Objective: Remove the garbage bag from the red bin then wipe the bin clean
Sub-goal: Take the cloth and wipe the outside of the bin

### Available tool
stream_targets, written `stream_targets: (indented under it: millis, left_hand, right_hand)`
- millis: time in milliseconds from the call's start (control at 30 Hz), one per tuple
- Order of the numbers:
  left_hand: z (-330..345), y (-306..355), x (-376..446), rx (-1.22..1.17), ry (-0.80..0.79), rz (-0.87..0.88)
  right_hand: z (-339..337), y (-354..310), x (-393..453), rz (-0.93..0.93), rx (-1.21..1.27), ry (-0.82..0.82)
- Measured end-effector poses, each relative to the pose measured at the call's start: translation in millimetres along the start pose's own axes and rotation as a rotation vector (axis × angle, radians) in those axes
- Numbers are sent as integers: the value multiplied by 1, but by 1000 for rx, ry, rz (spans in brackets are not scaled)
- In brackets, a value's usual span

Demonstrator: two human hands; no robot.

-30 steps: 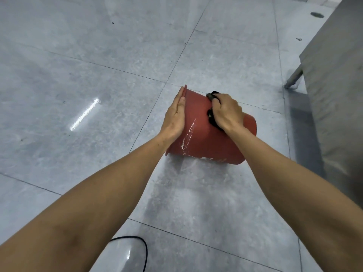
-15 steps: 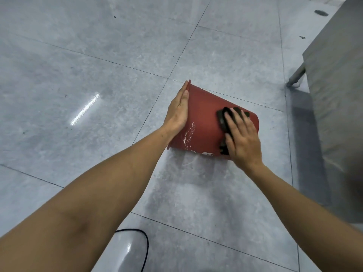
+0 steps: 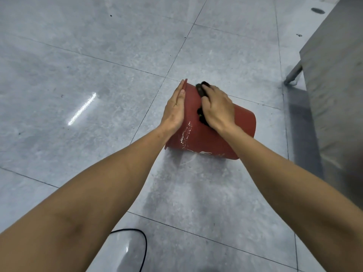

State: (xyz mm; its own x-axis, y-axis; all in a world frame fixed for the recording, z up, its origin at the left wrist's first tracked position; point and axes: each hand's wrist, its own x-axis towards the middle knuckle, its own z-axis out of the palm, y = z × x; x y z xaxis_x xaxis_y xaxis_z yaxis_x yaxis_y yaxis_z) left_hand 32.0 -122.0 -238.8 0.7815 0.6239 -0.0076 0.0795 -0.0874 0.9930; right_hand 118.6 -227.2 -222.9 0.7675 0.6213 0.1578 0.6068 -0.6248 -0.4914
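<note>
- I'm seeing the bin (image 3: pixel 208 134) lying sideways on the floor (image 3: pixel 98 55), its long axis running left-right.
- My left hand (image 3: pixel 173 110), fingers straight together, is bracing its rim.
- My right hand (image 3: pixel 218 108) is pressing the cloth (image 3: pixel 200 89) on top, fingers curled over it.

Commercial kitchen, perhaps (grey floor tiles (image 3: pixel 98 55), steel counter (image 3: pixel 337 79))
</note>
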Motion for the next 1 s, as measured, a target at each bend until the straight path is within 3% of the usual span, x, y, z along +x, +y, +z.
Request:
stream_targets:
  millis: [133, 233, 567, 767, 900, 1000]
  left_hand:
    - [0, 3, 4, 10, -15, -16]
    - [-1, 6, 3, 34, -39, -39]
    - [-7, 23, 11, 101, -255, -217]
    - [-16, -6, -27, -30, -294, -82]
    - [-10, -13, -28, -97, -283, -91]
    - [-3, -6, -17, -79, -243, -103]
  right_hand:
    - [13, 11, -43, -287, -160, 2]
    - [6, 43, -63, -358, -293, 20]
    - [-15, 53, -81, -63, -92, 127]
    - [-29, 53, -38, 172, -29, 72]
    - [-25, 44, -13, 218, 28, 27]
    - [-21, 27, -3, 141, 78, 17]
